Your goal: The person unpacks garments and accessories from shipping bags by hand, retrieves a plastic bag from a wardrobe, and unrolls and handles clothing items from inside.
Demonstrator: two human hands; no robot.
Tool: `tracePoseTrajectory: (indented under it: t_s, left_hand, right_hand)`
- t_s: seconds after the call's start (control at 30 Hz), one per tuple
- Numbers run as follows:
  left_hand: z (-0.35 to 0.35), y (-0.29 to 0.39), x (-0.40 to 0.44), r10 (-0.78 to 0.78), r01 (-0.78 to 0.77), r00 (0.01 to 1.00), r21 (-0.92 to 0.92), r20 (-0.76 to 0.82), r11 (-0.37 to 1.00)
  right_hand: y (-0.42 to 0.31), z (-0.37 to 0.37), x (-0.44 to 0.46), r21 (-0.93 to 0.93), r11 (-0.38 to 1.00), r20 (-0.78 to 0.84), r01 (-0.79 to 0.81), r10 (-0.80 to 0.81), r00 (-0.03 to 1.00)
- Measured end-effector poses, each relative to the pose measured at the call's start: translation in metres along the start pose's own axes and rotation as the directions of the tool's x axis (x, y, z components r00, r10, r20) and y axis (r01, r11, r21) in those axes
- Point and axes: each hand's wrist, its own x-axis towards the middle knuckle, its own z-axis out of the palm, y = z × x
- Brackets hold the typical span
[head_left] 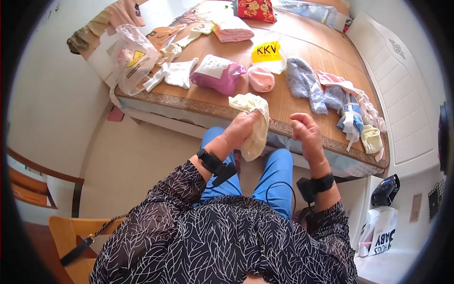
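My left hand (242,127) is closed on a bunched pale yellow cloth (257,141), which hangs over my lap in front of the bed's edge. Part of the cloth puffs out above my fingers. To its right, my right hand (306,128) is raised with fingers curled in; whether anything small is inside cannot be seen. Beyond my hands on the bed lie a rolled pink cloth (261,78), a purple package (218,75) with a white label, and a fuzzy grey-blue garment (305,85).
The bed (283,106) has a brown mat. On it are a white garment (174,73), a yellow KKV bag (267,53), folded pink cloth (232,29), a red bag (255,10), a tied blue-white bundle (350,116) and a clear plastic bag (135,59). A wooden chair (71,236) stands lower left.
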Motion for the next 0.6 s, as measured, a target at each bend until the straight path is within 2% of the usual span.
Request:
tracePoseTrajectory:
  t_s: [0.03,0.07,0.13,0.17,0.23,0.27,0.33,0.37,0.43,0.47,0.53,0.57,0.6]
  left_hand:
    - [0.006,0.002,-0.006,0.025,-0.021,0.999,0.089,-0.039,0.996]
    - [0.011,0.005,-0.013,0.024,-0.022,1.000,0.191,-0.005,0.981]
    - [0.038,0.022,-0.040,0.007,-0.027,0.998,0.387,0.055,0.922]
    - [0.034,0.006,-0.035,0.060,-0.077,0.997,0.391,0.055,0.917]
    - [0.028,0.009,-0.041,0.047,-0.071,0.997,0.544,0.058,0.836]
    - [0.025,0.009,-0.045,0.037,-0.064,0.998,0.611,0.056,0.789]
    - [0.022,0.025,-0.057,-0.002,-0.054,0.995,0.548,0.101,0.835]
    - [0.015,0.027,-0.059,-0.017,-0.039,0.995,0.525,0.101,0.850]
    - [0.006,0.028,-0.060,-0.086,0.052,0.994,0.418,0.062,0.907]
    - [0.005,0.027,-0.060,-0.058,0.028,0.997,0.470,0.048,0.882]
    - [0.013,0.030,-0.061,-0.001,-0.010,1.000,0.570,0.020,0.822]
    - [0.019,0.033,-0.063,-0.049,0.021,0.998,0.470,0.046,0.882]
    - [0.026,0.033,-0.064,-0.051,0.022,0.997,0.408,0.060,0.913]
  right_hand:
    - [-0.005,0.018,-0.008,-0.124,0.990,0.001,0.068,-0.068,0.998]
    - [0.001,0.027,-0.011,-0.292,0.945,0.064,0.146,-0.133,0.989]
    - [0.013,0.047,-0.011,-0.417,0.849,0.050,0.324,-0.335,0.941]
    - [0.013,0.047,-0.011,-0.321,0.916,0.012,0.240,-0.250,0.968]
    - [0.011,0.039,-0.009,-0.115,0.991,-0.036,0.062,-0.067,0.997]
    - [0.011,0.033,-0.010,-0.062,0.996,-0.041,0.069,-0.071,0.997]
    - [0.013,0.022,-0.014,0.042,0.996,-0.058,0.076,-0.073,0.996]
    - [0.018,0.021,-0.015,0.055,0.993,-0.122,0.104,-0.097,0.988]
    - [0.027,0.012,-0.018,0.021,0.996,-0.123,0.081,-0.078,0.989]
    - [0.030,0.010,-0.021,0.004,0.998,-0.120,0.069,-0.068,0.990]
    - [0.026,0.036,-0.031,-0.108,0.959,-0.060,0.263,-0.271,0.961]
    - [0.022,0.049,-0.037,-0.160,0.921,-0.026,0.356,-0.365,0.931]
    - [0.019,0.057,-0.038,-0.237,0.900,-0.032,0.367,-0.385,0.922]
